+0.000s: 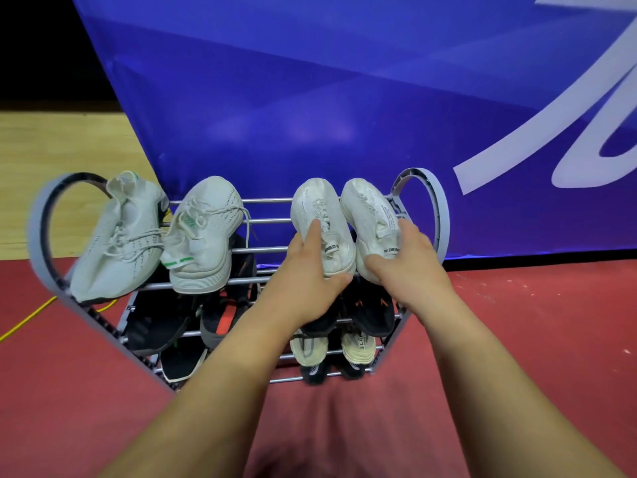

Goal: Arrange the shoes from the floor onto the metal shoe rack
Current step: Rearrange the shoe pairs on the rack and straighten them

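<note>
Gently does it for this step, I judge: both shoes want easing down until their soles lie flat across the bars, toes to the back, heels level with each other, before either grip loosens. The inner scuffed white lace-up sneaker (322, 225) and the outer scuffed white lace-up sneaker (370, 219) sit side by side, almost touching, at the right end of the top tier. Their toes point away towards the rear bar. Both are greyed with wear and carry a small black-lettered tab near the tongue.

The left hand (306, 281) grips the inner white sneaker at the heel, thumb under the back and forefinger laid along the laces. The right hand (410, 263) holds the outer white sneaker, thumb on the heel and fingers curled round its far side.

The grey metal shoe rack (437, 215) with looped end frames also bears two pale grey knit sneakers (203, 232) on the left of the same tier, the outer one leaning on the frame. Dark shoes (155, 322) and cream-soled shoes (306, 346) fill the lower tiers. Behind stands a blue banner (310, 98); below lies red floor covering (517, 322).
</note>
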The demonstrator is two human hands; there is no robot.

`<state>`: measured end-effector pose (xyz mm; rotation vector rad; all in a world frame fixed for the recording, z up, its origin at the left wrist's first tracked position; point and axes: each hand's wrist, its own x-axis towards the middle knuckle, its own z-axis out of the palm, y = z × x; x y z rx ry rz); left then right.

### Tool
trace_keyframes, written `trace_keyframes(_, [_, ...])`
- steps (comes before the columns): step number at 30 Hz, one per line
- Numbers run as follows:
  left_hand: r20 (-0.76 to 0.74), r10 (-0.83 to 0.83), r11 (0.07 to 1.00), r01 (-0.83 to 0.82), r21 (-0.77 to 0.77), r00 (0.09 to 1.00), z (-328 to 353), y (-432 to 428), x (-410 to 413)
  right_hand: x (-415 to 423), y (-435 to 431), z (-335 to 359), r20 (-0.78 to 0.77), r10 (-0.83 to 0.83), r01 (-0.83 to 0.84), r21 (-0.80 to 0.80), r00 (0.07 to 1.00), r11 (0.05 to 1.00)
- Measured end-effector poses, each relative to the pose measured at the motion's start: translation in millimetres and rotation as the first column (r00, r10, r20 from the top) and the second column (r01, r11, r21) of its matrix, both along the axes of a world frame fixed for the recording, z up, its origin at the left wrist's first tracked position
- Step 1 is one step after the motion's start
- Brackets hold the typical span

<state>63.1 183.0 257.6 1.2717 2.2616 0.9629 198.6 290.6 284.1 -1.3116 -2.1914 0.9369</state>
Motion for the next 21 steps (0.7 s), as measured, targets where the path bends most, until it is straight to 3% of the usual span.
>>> trace_keyframes(2, [-0.024,-0.004,1.0,0.004,0.001,1.0,10.8,-6.5,-6.3,-5.6,-4.7,11.4,-0.039,-0.035,0.037,0.065,0.999,0.997])
trace_keyframes(5, [-0.156,0.058,0.997,-0.049,0.061,0.986,33.9,-30.6,-21.1,-19.6,-22.0,31.3,-0.275,-0.079,0.1,0.064,0.958,0.993])
trace_keyframes(7, [-0.195,0.128,0.979,-0.093,0.182,0.972,44.3,-53.5,-35.6,-34.7,-40.0,41.5,-0.461,-0.116,0.073,-0.109,0.88,0.991])
trace_keyframes(9, [-0.186,0.22,0.948,-0.164,0.274,0.958,46.4,-77.1,-53.4,-52.1,-58.5,43.5,-0.546,-0.133,-0.055,-0.313,0.827,0.948])
trace_keyframes(12, [-0.194,0.373,0.898,-0.301,0.321,0.907,43.4,-109.1,-80.3,-75.9,-84.7,35.0,-0.524,-0.031,-0.246,-0.45,0.851,0.859])
trace_keyframes(15, [-0.208,0.487,0.85,-0.406,0.334,0.848,44.3,-133.5,-100.2,-96.1,-102.9,25.6,-0.467,0.044,-0.3,-0.49,0.883,0.818])
trace_keyframes(21, [-0.224,0.564,0.823,-0.521,0.225,0.795,33.2,-167.1,-128.2,-139.5,-123.9,3.7,-0.263,0.176,-0.233,-0.204,0.949,0.951])
